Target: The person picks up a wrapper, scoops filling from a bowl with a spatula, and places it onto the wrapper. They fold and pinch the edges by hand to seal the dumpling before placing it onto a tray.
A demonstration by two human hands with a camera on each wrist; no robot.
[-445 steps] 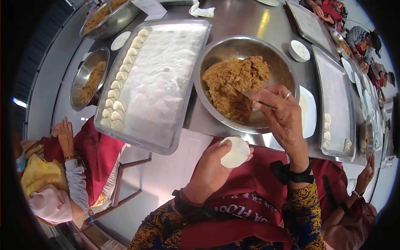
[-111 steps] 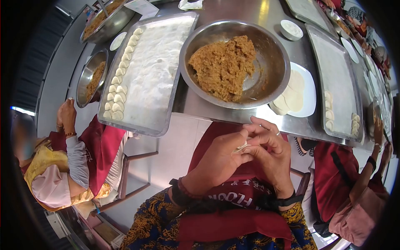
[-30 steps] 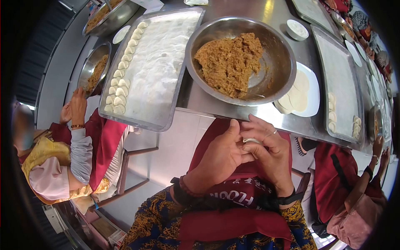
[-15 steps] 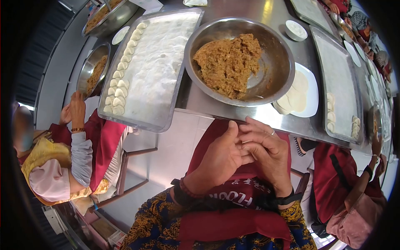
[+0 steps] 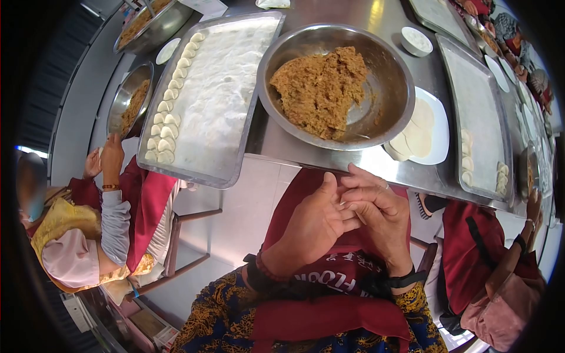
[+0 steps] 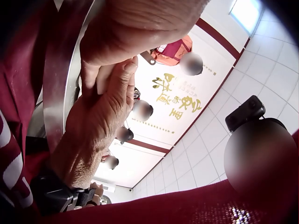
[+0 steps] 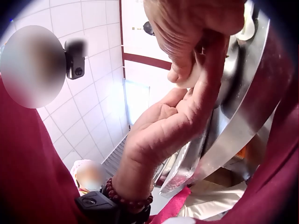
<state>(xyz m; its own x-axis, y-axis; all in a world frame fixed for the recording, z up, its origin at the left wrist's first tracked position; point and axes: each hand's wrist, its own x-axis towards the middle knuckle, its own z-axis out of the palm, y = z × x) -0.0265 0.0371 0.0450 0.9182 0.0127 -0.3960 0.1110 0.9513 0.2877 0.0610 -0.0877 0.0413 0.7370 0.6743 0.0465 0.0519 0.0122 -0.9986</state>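
Observation:
My left hand (image 5: 312, 220) and right hand (image 5: 379, 220) meet above my lap, in front of the table edge. Between them is a small folded dumpling; only a pale sliver shows in the head view, and in the right wrist view more of the white dumpling (image 7: 190, 78) appears. The right thumb and fingers pinch its edge. The left fingers cup it from the other side, the left thumb pointing up. Beyond the hands stands a steel bowl (image 5: 272, 120) with a mound of brown filling (image 5: 321, 88). Flat round wrappers (image 5: 419, 129) lie on a white plate (image 5: 440, 152) to its right.
A floured tray (image 5: 215, 88) at left bears a row of folded dumplings (image 5: 168, 141). Another tray (image 5: 482, 100) at right holds several more. A small white bowl (image 5: 416, 42) stands behind the plate. People sit on both sides, one person (image 5: 76, 247) at left.
Earlier my left hand held a flat wrapper while my right dipped a small metal tool into the filling. The wrapper is now folded between both hands. Over the last second the fingers shift slightly along it.

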